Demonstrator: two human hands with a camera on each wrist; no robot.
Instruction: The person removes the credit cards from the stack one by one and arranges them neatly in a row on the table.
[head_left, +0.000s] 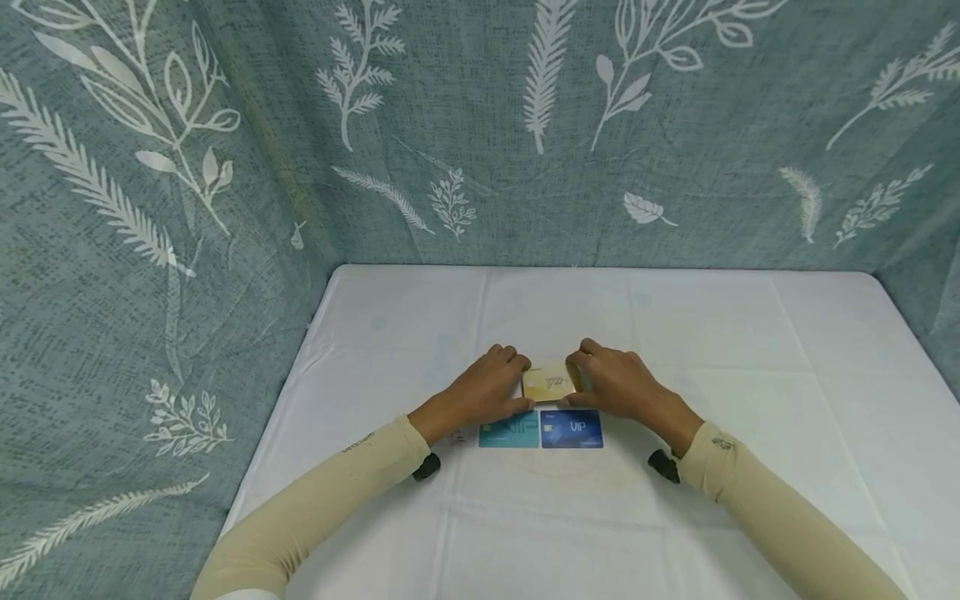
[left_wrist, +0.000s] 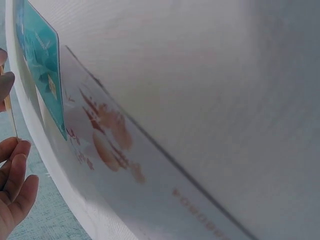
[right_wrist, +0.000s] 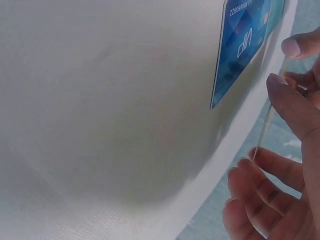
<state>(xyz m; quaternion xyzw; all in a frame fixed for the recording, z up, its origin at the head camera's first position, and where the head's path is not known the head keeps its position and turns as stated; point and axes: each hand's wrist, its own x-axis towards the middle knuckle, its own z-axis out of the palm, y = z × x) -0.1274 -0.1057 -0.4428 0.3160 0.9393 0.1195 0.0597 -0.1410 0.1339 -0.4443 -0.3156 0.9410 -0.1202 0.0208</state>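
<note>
A gold card (head_left: pixel 550 384) is held up between both hands over the middle of the table. My left hand (head_left: pixel 486 387) pinches its left edge between thumb and fingers. At the right edge, my right hand (head_left: pixel 617 382) grips it the same way. Seen edge-on in the right wrist view, the card is a thin pale line. Just in front of the hands, a teal card (head_left: pixel 509 430) and a blue VIP card (head_left: pixel 572 429) lie side by side. A white card with a reddish-brown print (left_wrist: pixel 107 135) lies left of the teal one, partly under my left wrist in the head view.
A white cloth covers the table (head_left: pixel 555 533). Teal curtains (head_left: pixel 480 167) with white leaf prints hang behind it and along the left side. Small black devices (head_left: pixel 663 465) are at both wrists, beneath the beige sleeves.
</note>
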